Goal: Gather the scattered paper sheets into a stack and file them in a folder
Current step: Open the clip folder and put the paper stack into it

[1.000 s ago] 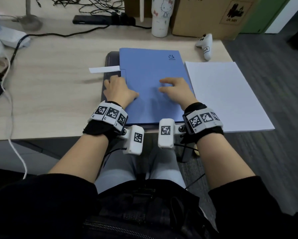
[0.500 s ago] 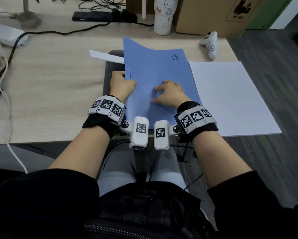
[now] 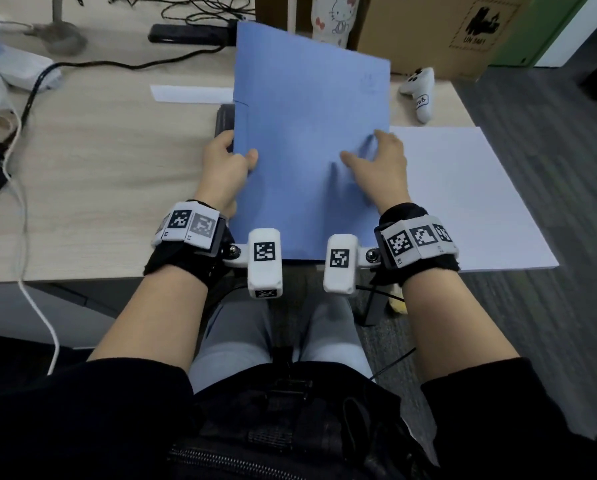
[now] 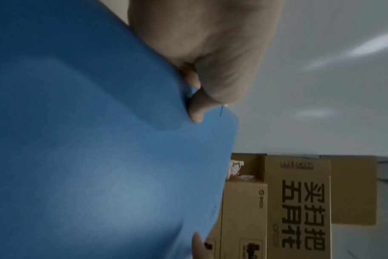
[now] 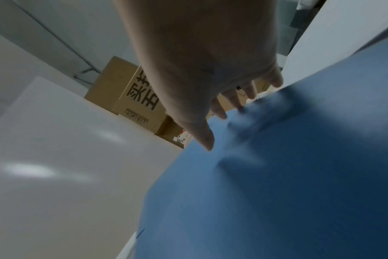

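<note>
— Where does the folder point(image 3: 311, 140) sit, and who has it?

— It stands tilted up off the worktop point(image 3: 93, 161), near edge low. The left hand point(image 3: 222, 168) pinches its left edge, thumb on the front. The right hand point(image 3: 380, 164) lies spread against the cover, fingers straight.

— How will it handle?

— Light, thin card, probably floppy: the cover already bows under the fingers. Best held at the edges, one hand each side.

— And the paper stack point(image 3: 463, 192)?

— Flat on the worktop just right of the folder. Loose sheets likely slide and fan, so squaring them with both hands looks safest.
</note>
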The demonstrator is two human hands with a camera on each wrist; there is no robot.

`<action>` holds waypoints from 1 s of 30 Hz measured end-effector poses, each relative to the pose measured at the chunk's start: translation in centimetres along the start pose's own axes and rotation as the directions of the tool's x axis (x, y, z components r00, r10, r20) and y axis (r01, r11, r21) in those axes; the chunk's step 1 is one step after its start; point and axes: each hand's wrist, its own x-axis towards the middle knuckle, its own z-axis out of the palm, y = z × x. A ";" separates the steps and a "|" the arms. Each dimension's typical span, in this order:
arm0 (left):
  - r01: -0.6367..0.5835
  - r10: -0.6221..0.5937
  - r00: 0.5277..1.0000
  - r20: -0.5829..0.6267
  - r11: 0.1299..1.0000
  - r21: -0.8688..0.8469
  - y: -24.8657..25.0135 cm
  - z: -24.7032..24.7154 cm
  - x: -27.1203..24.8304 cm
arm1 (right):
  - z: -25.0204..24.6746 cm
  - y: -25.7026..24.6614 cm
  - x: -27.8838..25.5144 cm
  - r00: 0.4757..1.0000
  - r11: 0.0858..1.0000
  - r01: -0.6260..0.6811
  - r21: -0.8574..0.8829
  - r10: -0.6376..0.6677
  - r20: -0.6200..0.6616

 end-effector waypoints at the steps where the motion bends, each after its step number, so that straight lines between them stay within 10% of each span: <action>1: -0.013 0.013 1.000 0.003 1.000 -0.020 0.1 -0.4 -0.3 | -0.2 0.2 0.1 0.999 0.998 -0.037 0.058 0.039 -0.036; 8: -0.069 0.068 0.998 -0.016 0.996 -0.049 -0.4 -2.5 -1.6 | -1.2 1.2 -1.5 0.981 0.758 -0.194 0.623 0.155 0.118; 15: -0.091 0.085 0.994 -0.071 0.992 -0.091 -0.9 -3.0 -2.1 | -1.7 0.9 -2.2 0.959 0.717 -0.260 0.647 0.110 0.263; 21: -0.020 0.030 0.994 -0.109 0.996 0.092 -0.6 -4.2 -1.0 | -1.4 0.2 -2.9 0.992 0.727 -0.119 0.676 0.057 0.113; 25: -0.153 0.257 0.866 -0.430 0.953 0.261 0.5 -6.5 0.1 | -1.4 0.4 -3.1 0.997 0.704 -0.062 0.707 0.014 0.074; 30: -0.074 0.602 0.714 -0.358 0.573 0.816 2.9 -6.8 0.1 | -1.4 -0.1 -3.0 0.997 0.693 -0.004 0.721 -0.049 0.053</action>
